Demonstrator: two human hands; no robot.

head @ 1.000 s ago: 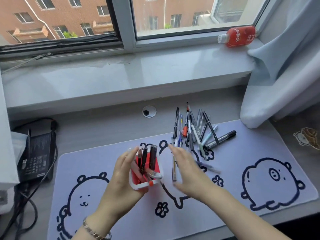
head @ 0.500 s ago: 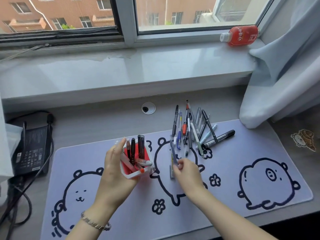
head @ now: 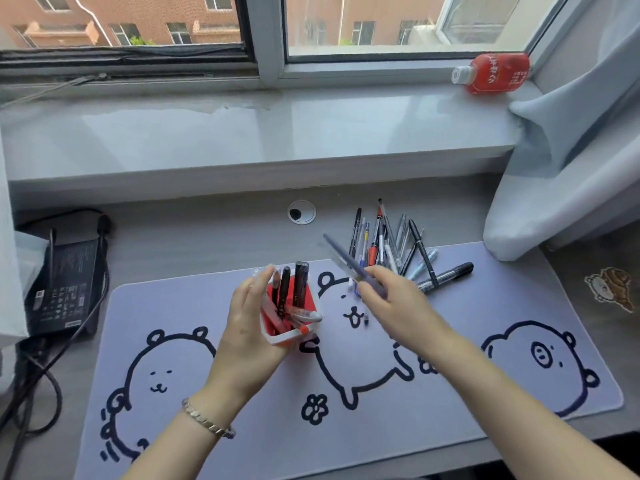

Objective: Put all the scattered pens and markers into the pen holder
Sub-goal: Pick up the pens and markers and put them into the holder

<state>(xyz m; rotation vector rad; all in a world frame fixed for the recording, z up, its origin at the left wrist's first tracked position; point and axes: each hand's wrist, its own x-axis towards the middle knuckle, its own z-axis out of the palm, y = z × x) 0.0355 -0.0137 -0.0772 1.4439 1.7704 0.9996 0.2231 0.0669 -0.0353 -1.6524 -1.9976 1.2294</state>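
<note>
A red pen holder with a white rim (head: 290, 336) is tilted toward me, gripped from the left by my left hand (head: 250, 327). Several pens and markers (head: 294, 292) stick out of it. My right hand (head: 391, 303) is lifted just right of the holder and pinches pens (head: 341, 256), blurred, that point up and to the left; how many I cannot tell. A pile of scattered pens and markers (head: 391, 244) lies behind my right hand at the far edge of the desk mat (head: 450, 386). A black marker (head: 446, 277) lies at the pile's right.
A red bottle (head: 493, 72) lies on the windowsill at the back right. A grey curtain (head: 561, 168) hangs down to the desk on the right. A black power adapter (head: 64, 285) with cables sits at the left. A cable grommet (head: 301, 212) is behind the holder.
My right hand went down to the mat, pinched pens there and has now lifted them beside the holder. My left hand kept its hold on the tilted holder.
</note>
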